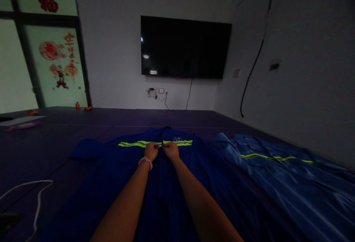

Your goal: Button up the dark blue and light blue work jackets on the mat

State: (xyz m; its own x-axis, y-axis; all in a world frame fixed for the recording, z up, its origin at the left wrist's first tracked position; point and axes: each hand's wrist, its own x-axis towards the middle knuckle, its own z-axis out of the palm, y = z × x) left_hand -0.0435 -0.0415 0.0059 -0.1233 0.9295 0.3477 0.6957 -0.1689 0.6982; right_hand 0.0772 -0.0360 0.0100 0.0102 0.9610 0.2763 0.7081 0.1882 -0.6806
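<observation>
A dark blue work jacket with yellow-green reflective strips lies spread on the purple floor in front of me. My left hand, with a pale scrunchie at the wrist, pinches the jacket's front edge near the left chest strip. Close beside it, my right hand pinches the opposite front edge by the right strip, just below a small white print. Both sets of fingers are closed and meet at the middle of the jacket front. Any button or fastener between them is too small to make out.
To the right lies a lighter blue garment with a yellow-green strip. A white cable curls on the floor at left. Small orange objects sit near the glass door. A television hangs on the far wall.
</observation>
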